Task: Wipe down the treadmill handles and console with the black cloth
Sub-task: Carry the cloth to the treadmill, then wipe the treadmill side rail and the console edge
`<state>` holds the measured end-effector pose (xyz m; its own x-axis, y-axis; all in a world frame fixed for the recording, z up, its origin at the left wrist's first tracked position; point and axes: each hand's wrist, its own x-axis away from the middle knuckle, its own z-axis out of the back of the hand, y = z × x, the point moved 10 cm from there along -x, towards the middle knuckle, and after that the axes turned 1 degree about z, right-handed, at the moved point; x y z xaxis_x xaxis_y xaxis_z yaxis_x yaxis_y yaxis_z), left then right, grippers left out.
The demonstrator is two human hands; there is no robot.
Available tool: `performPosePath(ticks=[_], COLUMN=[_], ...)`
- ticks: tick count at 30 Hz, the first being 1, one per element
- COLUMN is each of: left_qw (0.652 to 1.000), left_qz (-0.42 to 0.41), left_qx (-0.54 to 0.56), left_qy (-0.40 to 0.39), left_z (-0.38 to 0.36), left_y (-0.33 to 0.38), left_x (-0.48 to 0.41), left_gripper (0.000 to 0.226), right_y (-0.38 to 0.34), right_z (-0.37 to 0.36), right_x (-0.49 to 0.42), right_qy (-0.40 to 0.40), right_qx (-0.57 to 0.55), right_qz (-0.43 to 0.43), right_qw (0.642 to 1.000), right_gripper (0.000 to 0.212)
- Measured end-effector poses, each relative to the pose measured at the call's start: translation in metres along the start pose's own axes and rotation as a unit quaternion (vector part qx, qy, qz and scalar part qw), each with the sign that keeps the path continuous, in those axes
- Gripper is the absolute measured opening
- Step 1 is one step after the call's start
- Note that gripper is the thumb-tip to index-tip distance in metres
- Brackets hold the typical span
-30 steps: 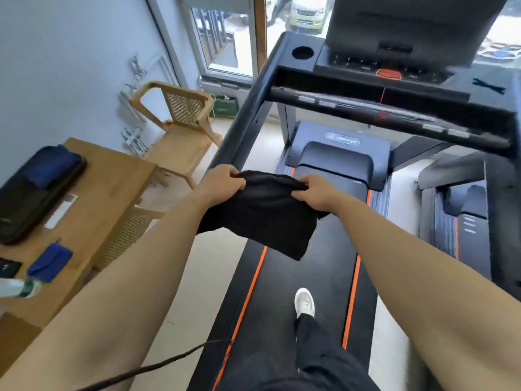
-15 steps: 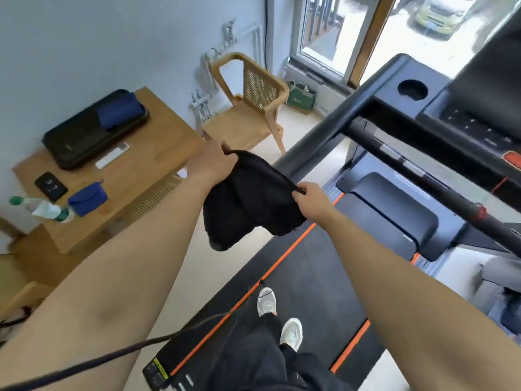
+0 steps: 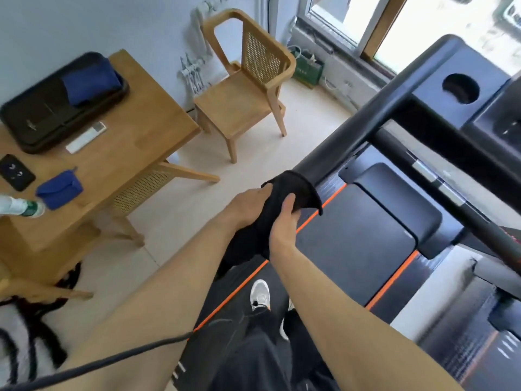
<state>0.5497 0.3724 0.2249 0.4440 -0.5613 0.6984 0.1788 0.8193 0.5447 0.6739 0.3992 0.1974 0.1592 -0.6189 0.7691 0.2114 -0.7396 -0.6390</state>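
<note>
The black cloth (image 3: 293,190) is draped over the near end of the treadmill's left handle (image 3: 366,122), a thick black bar running up to the console (image 3: 462,88) at the top right. My left hand (image 3: 248,204) grips the cloth from the left side. My right hand (image 3: 284,221) clasps it from the right, just below the handle end. The rest of the cloth hangs down between my wrists. A thinner front crossbar (image 3: 451,193) runs below the console.
A wooden table (image 3: 135,153) at the left carries a black tray (image 3: 56,103), a blue pouch (image 3: 59,189), a remote and a bottle. A wooden chair (image 3: 248,94) stands by the window. My feet stand on the treadmill belt (image 3: 352,249).
The view has swung left and down. Both hands have carried the cloth, earlier held up between them, onto the end of the left handle and closed together around it.
</note>
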Motion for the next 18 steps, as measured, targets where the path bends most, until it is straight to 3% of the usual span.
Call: performPosePath(ticks=[3,6,11,15,18], left_qw=[0.997,0.993,0.989,0.991,0.99], left_qz=[0.028,0.009,-0.019,-0.022,0.009], left_qx=[0.06,0.098,0.129,0.127,0.14], left_qy=[-0.03,-0.059,-0.071,-0.038,-0.015], left_z=[-0.007,-0.016,-0.022,-0.013,-0.004], left_y=[0.012,0.05,0.1,0.055,0.006], left_x=[-0.022,-0.047,-0.067,-0.032,-0.008], left_gripper=[0.068,0.067,0.06,0.059,0.063], right_y=[-0.007,-0.043,-0.102,-0.087,-0.053], right_z=[-0.003,0.011,0.035,0.029,0.015], right_x=[-0.011,-0.042,-0.078,-0.055,-0.02], right_qy=[0.027,0.049,0.115,0.13,0.118], right_qx=[-0.05,-0.1,-0.084,-0.044,-0.013], right_qz=[-0.001,0.033,0.067,0.102,0.093], right_qw=[0.998,0.993,0.988,0.985,0.989], right_gripper=[0.097,0.083,0.064,0.056,0.063])
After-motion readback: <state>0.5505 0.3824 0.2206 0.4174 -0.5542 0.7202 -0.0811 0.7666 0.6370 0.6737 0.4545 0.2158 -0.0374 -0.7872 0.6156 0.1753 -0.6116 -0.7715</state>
